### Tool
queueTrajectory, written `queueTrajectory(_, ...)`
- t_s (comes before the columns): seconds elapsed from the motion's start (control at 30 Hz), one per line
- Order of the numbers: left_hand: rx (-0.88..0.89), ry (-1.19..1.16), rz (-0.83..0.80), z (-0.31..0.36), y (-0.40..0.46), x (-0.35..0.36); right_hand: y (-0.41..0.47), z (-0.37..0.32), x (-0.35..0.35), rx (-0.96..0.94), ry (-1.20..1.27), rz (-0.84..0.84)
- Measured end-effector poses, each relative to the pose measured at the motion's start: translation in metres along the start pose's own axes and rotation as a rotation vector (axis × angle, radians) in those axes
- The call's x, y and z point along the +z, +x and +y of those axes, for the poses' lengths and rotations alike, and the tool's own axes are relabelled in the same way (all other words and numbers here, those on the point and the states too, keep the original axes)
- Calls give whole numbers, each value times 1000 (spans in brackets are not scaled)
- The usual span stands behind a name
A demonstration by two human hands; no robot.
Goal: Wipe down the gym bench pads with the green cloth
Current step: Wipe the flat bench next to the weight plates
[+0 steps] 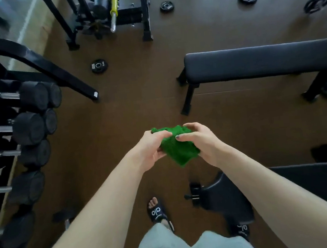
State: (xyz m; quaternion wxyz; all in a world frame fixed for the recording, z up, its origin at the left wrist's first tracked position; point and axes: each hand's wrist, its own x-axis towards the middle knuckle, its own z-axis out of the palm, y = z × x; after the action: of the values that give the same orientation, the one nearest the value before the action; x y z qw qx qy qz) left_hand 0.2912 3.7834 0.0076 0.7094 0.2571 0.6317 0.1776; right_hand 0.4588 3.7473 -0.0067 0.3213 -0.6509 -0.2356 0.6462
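Both hands gripping green cloth, bench pad beyond

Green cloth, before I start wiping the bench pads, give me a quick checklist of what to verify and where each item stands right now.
1. Cloth in hand: ok. The left hand and right hand both grip the green cloth.
2. Cloth bunched for wiping: ok, it is gathered between the hands.
3. Cloth touching a pad: not ok, it is held in the air over the floor.
4. Far bench pad free of items: ok on the part in view.
5. Near bench pad free of items: cannot tell, the right arm hides part of it.
6. Cloth damp or dry: cannot tell.
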Motion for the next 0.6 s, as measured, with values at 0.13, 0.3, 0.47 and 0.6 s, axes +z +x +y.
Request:
queueTrajectory(0.13,2,35,-37,28,13,-43,13,-18,44,1,39,44)
queueTrajectory(0.3,96,199,-40,52,29,-59,28,-30,65,13,93,36)
queueTrajectory(0.47,67,273,-107,71,49,-45,43,-36,58,-22,159,100)
queueTrajectory(0.6,-2,295,-189,91,68,-26,61,-47,39,-13,270,152)
